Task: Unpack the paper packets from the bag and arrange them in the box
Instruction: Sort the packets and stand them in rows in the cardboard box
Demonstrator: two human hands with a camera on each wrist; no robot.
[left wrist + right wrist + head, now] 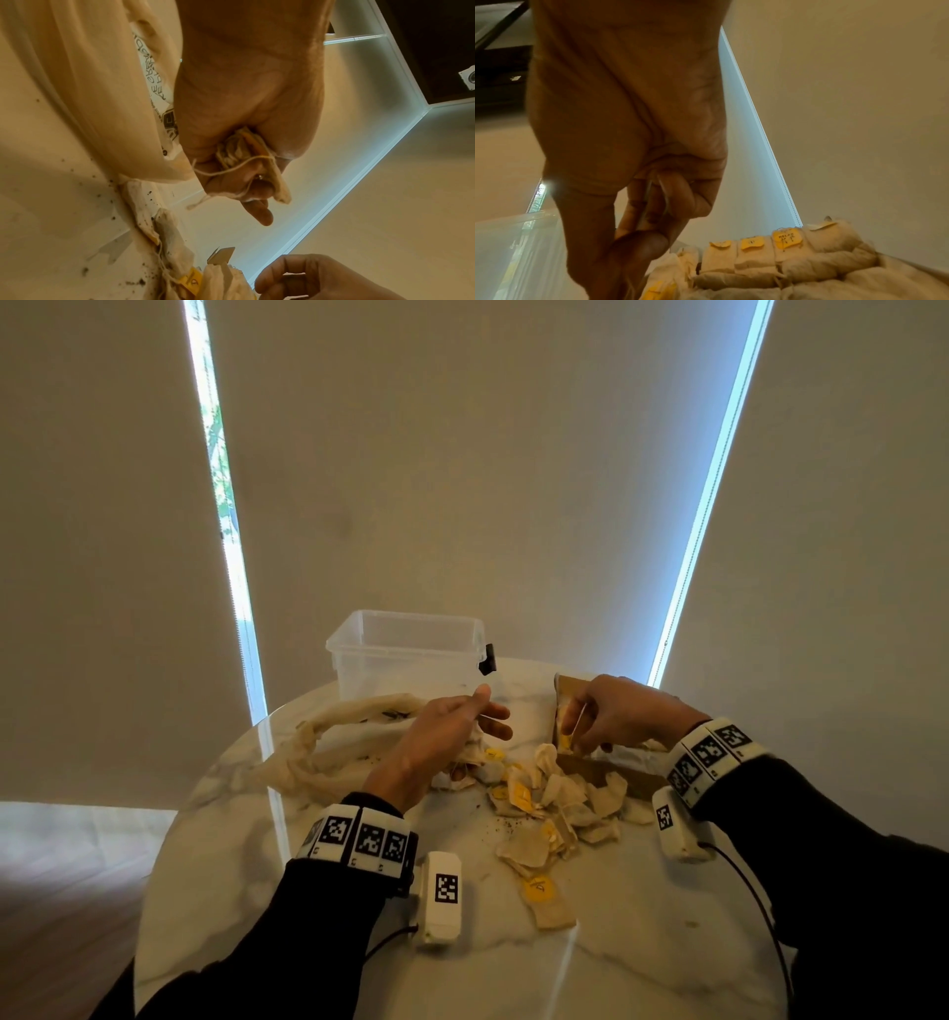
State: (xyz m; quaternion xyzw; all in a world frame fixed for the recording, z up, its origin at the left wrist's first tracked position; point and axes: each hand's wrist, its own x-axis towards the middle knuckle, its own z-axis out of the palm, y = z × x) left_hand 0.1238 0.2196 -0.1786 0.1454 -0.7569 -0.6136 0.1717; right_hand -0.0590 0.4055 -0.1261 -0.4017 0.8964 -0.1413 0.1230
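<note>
Midway through packing: left hand (447, 731) grips a packet (241, 150); right hand (606, 716) pinches another's tag (565, 741) at the cardboard box (611, 775). Next, likely seat it in the row.

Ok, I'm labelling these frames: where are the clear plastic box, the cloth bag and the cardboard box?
clear plastic box (411, 654), head view, front wall.
cloth bag (328, 752), head view, crumpled middle.
cardboard box (595, 770), head view, near side wall.

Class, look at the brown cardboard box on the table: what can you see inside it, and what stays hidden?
Inside the cardboard box, the right wrist view shows paper packets in a row, yellow tags up. The right hand covers part; lower layers are hidden.
</note>
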